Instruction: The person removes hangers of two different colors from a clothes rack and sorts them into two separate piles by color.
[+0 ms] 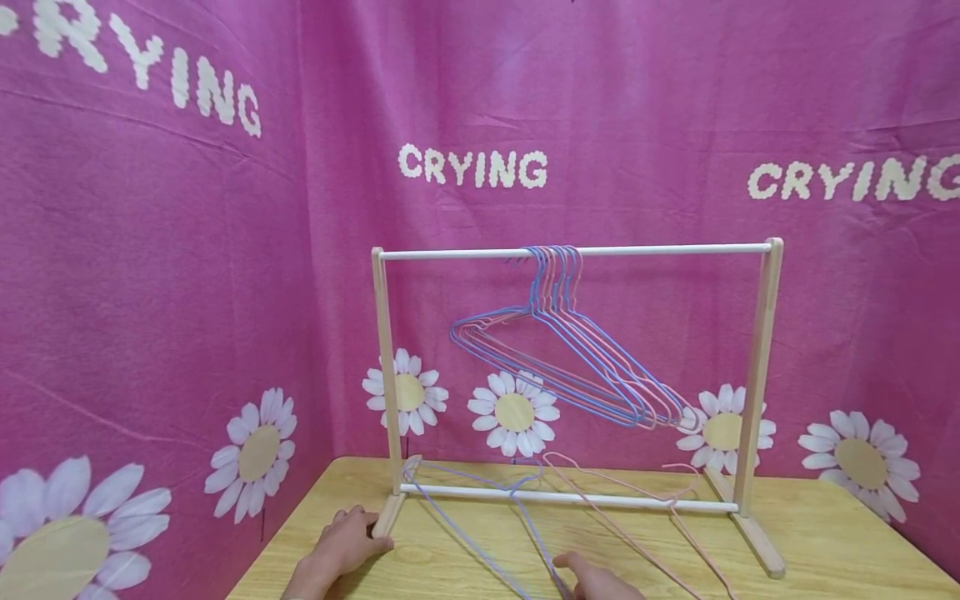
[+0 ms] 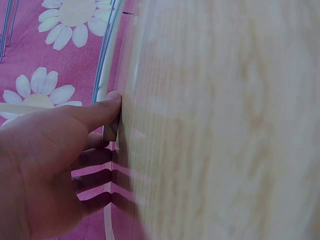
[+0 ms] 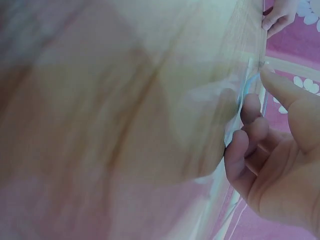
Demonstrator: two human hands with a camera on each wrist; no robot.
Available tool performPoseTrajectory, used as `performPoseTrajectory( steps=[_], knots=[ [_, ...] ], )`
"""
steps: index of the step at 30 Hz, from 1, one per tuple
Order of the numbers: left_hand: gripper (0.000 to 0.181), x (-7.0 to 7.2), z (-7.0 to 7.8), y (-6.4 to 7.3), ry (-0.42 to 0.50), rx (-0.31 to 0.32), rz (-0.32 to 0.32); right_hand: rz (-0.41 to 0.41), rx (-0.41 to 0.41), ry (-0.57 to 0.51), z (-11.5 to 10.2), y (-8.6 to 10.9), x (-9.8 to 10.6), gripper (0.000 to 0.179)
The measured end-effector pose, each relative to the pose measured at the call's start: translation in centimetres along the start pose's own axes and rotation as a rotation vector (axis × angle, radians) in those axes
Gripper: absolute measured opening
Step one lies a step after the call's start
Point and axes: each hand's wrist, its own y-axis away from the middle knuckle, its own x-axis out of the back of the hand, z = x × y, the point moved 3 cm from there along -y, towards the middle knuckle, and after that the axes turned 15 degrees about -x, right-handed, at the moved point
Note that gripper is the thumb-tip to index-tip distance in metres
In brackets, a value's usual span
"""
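A small clothes rack with a white top bar (image 1: 660,249) and wooden side posts stands on the table. My left hand (image 1: 345,546) grips the front end of its left wooden foot (image 1: 390,515), thumb on one side and index finger on the other; the remaining fingers rest on the tabletop. A lilac-blue wire hanger (image 1: 468,537) lies at the rack's left half, overlapping the lower bar (image 1: 562,497). My right hand (image 1: 596,582) is beside its right arm, thumb and bent fingers apart around the blue wire (image 3: 251,81). A pink wire hanger (image 1: 622,532) lies to the right.
Several blue and pink wire hangers (image 1: 558,350) hang bunched near the middle of the top bar. The right wooden foot (image 1: 759,546) stands on the wood-grain table (image 1: 840,542). A pink cloth (image 1: 600,108) with daisies and lettering hangs behind and at the sides.
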Motion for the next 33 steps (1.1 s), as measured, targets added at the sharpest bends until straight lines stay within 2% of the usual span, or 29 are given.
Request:
performPoseTrajectory(
  steps=[2,6,9,12,16,18,21,24,25,28,33],
  knots=[
    [0.053,0.0,0.0,0.0,0.001,-0.001,0.002,-0.007,0.023,-0.008,0.2,0.0,0.0,0.056],
    [0.053,0.0,0.1,0.0,0.009,-0.012,0.004,-0.024,0.127,-0.039,0.4,0.0,0.2,0.054],
    [0.053,0.0,0.1,0.1,0.021,-0.018,-0.002,-0.011,0.211,-0.031,0.3,0.1,0.7,0.054],
    [0.052,0.0,0.0,0.1,0.027,-0.021,-0.002,0.041,0.234,-0.016,-0.1,0.3,1.5,0.052],
    [0.053,0.1,0.1,0.1,0.022,-0.023,0.0,0.191,0.194,0.025,-1.5,1.0,2.9,0.046],
    [0.052,0.0,0.2,0.1,0.022,-0.024,0.0,0.308,0.201,0.054,-2.2,1.5,3.7,0.043],
    [0.051,0.1,0.2,0.1,0.024,-0.023,0.003,0.552,0.281,0.089,-3.3,2.1,4.9,0.042],
    [0.05,0.0,0.1,0.1,0.024,-0.025,0.006,0.807,0.394,0.113,-4.1,2.8,6.3,0.05],
    [0.051,0.0,0.1,0.1,0.026,-0.023,0.004,0.864,0.423,0.114,-4.3,3.0,6.9,0.053],
    [0.052,0.0,0.0,0.0,0.023,-0.018,0.001,0.948,0.467,0.122,-4.7,3.3,8.6,0.057],
    [0.052,0.0,0.2,0.1,0.011,-0.032,0.016,1.016,0.48,0.15,-4.9,3.9,11.4,0.054]
  ],
)
